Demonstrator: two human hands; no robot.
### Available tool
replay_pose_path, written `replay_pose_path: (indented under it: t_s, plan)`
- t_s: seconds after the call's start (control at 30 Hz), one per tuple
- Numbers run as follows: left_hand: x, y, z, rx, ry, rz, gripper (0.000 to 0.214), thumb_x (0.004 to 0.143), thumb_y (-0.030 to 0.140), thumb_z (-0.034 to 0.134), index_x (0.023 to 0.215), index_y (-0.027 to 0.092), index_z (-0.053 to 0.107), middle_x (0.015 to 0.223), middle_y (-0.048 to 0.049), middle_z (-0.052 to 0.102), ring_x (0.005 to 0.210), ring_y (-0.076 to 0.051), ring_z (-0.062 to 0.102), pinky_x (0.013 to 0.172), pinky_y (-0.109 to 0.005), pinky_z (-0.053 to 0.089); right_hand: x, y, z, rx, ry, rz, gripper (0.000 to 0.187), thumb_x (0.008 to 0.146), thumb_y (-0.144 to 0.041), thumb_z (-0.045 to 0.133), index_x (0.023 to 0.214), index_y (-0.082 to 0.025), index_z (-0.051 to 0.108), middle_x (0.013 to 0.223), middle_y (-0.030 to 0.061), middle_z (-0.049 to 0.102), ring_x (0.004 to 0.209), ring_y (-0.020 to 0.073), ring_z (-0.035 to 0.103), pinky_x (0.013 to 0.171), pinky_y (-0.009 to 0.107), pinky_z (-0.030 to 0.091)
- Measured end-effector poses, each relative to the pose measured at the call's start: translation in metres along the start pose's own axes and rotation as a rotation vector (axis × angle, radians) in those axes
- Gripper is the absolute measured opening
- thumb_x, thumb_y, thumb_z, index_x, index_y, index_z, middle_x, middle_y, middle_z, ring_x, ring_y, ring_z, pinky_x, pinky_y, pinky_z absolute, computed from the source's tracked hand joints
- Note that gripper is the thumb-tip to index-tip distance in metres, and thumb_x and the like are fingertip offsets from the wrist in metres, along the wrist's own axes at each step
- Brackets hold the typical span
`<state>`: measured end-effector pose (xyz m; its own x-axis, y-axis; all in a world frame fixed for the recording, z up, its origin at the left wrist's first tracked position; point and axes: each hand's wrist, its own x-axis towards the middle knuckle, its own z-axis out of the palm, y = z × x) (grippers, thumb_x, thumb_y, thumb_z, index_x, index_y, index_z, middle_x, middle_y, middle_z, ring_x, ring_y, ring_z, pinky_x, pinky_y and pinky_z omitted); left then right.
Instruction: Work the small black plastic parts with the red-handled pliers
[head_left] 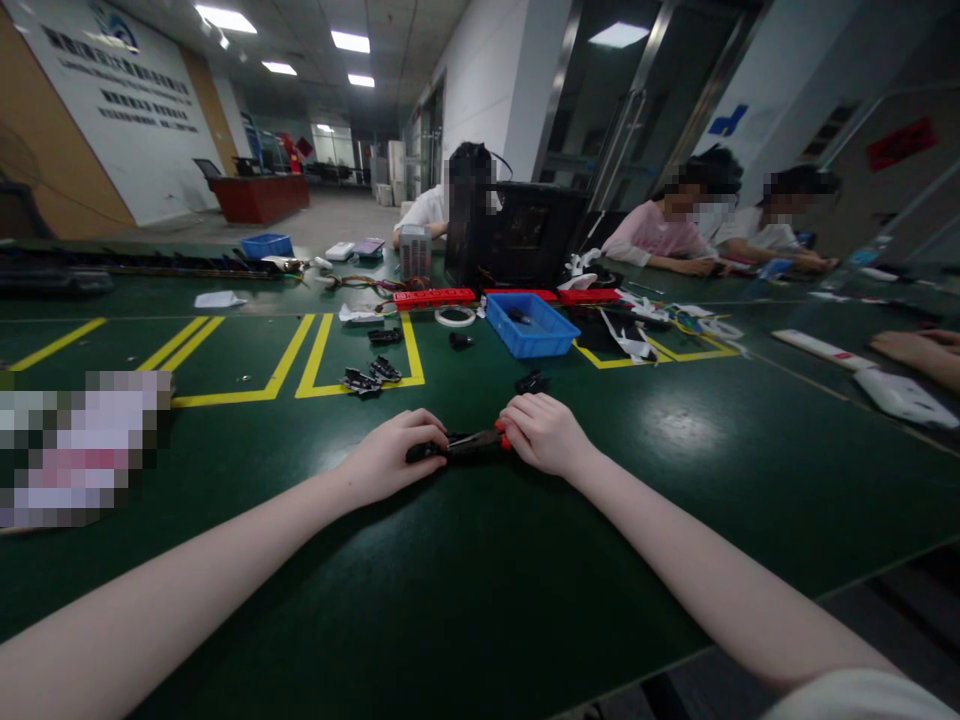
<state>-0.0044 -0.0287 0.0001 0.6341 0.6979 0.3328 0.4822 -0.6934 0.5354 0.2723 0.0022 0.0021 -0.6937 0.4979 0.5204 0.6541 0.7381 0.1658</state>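
Note:
Just above the green table (480,580), my left hand (397,455) is closed around a small black part (424,453), its fingers pinching from above and below. My right hand (545,432) wraps the red handles of a pair of pliers (480,442). The plier jaws point left and meet the black part at my left fingertips; whether they grip it I cannot tell. Beyond my right hand lies a black piece (532,382). Several similar black pieces (371,377) sit ahead of my left hand, by the yellow tape.
A blue tray (534,330) with a dark item inside stands ahead, beside a white ring (454,317). Red power strips (435,298) run behind, before a black computer case (517,235). Three people sit across the table; another person's hand (922,352) rests at right.

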Motion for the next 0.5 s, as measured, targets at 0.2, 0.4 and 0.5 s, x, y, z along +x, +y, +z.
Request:
replay_pose_path:
  t_s: [0.2,0.4,0.5]
  plan:
    - [0.0004,-0.0014,0.0003,0.006,0.003,0.007,0.011,0.09,0.021,0.063,0.101,0.019,0.067,0.115,-0.0074,0.063,0.105,-0.023,0.06,0.093,-0.041,0.051,0.0011,-0.0026,-0.001,0.024,-0.012,0.017,0.032,0.101,-0.025,0.037,0.086,-0.015,0.063,0.082,0.0073,0.065,0.074,0.0175,0.052,0.069,0.032,0.036]
    - [0.0005,0.0014,-0.0001,0.044,0.011,-0.006,0.015,0.09,0.02,0.064,0.104,0.02,0.067,0.116,-0.0068,0.065,0.104,-0.022,0.062,0.091,-0.039,0.053,0.0014,-0.0022,-0.0002,0.042,-0.041,0.033,0.035,0.101,-0.024,0.034,0.083,-0.016,0.063,0.078,0.0063,0.063,0.07,0.0168,0.05,0.068,0.031,0.035]
    - [-0.0003,0.0036,0.0,0.074,0.035,-0.025,0.025,0.089,0.018,0.064,0.114,0.022,0.065,0.118,-0.0053,0.067,0.105,-0.022,0.065,0.093,-0.04,0.054,0.0015,-0.0009,-0.0003,0.048,-0.052,0.043,0.035,0.1,-0.024,0.034,0.083,-0.016,0.063,0.078,0.0062,0.063,0.07,0.0165,0.05,0.068,0.031,0.035]
